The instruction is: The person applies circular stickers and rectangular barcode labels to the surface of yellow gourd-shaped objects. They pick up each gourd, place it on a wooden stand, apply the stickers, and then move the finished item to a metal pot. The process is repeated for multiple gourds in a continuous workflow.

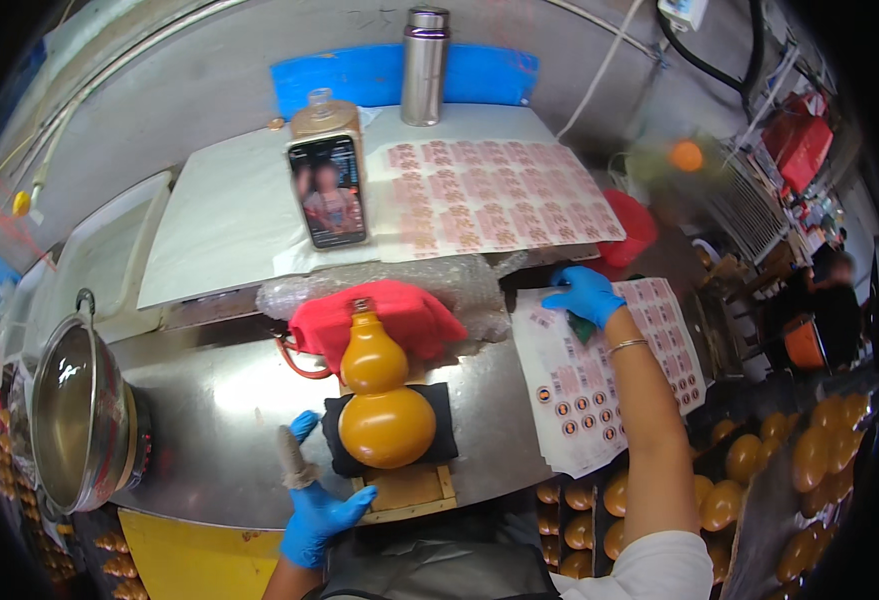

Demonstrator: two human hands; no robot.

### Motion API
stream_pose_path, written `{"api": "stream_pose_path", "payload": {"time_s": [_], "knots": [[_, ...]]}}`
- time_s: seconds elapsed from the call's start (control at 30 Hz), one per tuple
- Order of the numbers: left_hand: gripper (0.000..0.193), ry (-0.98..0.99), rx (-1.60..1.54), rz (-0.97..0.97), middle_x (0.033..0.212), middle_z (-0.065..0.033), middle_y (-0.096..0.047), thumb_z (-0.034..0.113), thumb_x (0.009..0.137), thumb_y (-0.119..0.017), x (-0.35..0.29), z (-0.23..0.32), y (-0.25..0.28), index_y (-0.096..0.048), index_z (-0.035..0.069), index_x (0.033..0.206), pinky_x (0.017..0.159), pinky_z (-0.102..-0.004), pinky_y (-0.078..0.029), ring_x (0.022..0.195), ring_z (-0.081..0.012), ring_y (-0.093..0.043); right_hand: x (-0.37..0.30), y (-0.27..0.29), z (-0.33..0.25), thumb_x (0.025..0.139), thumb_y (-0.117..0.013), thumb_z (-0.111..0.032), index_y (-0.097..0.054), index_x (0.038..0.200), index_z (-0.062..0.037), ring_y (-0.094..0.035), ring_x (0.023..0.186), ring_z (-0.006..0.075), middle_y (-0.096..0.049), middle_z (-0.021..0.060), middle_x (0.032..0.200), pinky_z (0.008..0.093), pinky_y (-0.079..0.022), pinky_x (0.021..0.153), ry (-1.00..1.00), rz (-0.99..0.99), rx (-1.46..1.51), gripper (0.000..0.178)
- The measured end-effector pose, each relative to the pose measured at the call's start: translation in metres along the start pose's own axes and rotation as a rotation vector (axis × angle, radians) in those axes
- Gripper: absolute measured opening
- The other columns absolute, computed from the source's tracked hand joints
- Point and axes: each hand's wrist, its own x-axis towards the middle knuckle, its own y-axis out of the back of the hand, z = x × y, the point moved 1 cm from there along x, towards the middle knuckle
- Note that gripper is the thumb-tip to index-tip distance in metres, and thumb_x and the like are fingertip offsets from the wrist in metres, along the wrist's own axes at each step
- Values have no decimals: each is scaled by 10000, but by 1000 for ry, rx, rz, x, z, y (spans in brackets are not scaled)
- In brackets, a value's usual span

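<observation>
Head view: far to the left of the orange gourd [379,392], a metal pot [111,440] with yellowish liquid in it stands on the steel desk [209,430], and a pale tray [104,260] lies farther back on that same side of the gourd. Close to the left of the gourd's lower bulb is the left grip [311,515], a blue-gloved hand with a pale cover over one finger; it is spread wide, thumb well away from the fingers, and has hold of nothing. A phone [329,195] stands behind the gourd and a little to its left, in front of a tan bottle [324,120]. The gourd itself rests on a black cloth [443,420] over a wooden stand [399,492], with a bright red cloth [409,310] just behind its neck. A steel flask [425,70] is well behind the gourd, and a sheet of pink labels [499,200] lies behind it to the right. To the gourd's right, the right grip [587,298], also blue-gloved, reaches over a label sheet [559,370], beside a dark green thing [581,328]; I cannot tell how far its fingers are closed or whether they hold that thing. Farther right of the gourd are a red bowl [631,232], more orange gourds [724,505] and, well off, another person [824,320].
</observation>
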Motion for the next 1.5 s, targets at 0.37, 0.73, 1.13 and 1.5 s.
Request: {"api": "stream_pose_path", "payload": {"time_s": [0.37, 0.73, 1.13, 1.5], "knots": [[845, 38, 317, -182, 1250, -143, -503, 142, 674, -745, 24, 3, -19, -278, 13, 1367, 1109, -473, -18, 1185, -306, -467, 14, -28, 18, 615, -799, -274, -663, 890, -17, -629, 778, 247, -665, 120, 889, 326, -492, 714, 3, 243, 340, 400], [863, -68, 392, -158, 1213, -145, -544, 265, 630, -809, 23, 3, -15, -358, -4, 1315, 1108, -484, -112, 1152, -289, -511, -90, -23, -96, 758, -673, -100, -688, 846, -80, -600, 703, 183, -647, 68, 780, 299, -467, 615, 465, 586, 192, 92], [1012, -26, 185, -159, 1358, -193, -365, 158, 646, -816, 23, 4, -13, -171, 0, 1410, 1059, -394, -289, 1249, -274, -406, -150, -6, -245, 735, -661, -276, -677, 777, -93, -608, 707, 279, -632, 110, 766, 359, -476, 653, 605, -398, 330, 189], [1043, 283, -482, -190, 1447, -191, -186, 137, 735, -735, 39, 20, -32, 22, 52, 1447, 1033, -382, -334, 1307, -295, -304, -137, -60, -209, 804, -685, -261, -629, 881, -65, -506, 589, 99, -577, 13, 686, 258, -440, 569, 318, 11, 857, 217]]}}
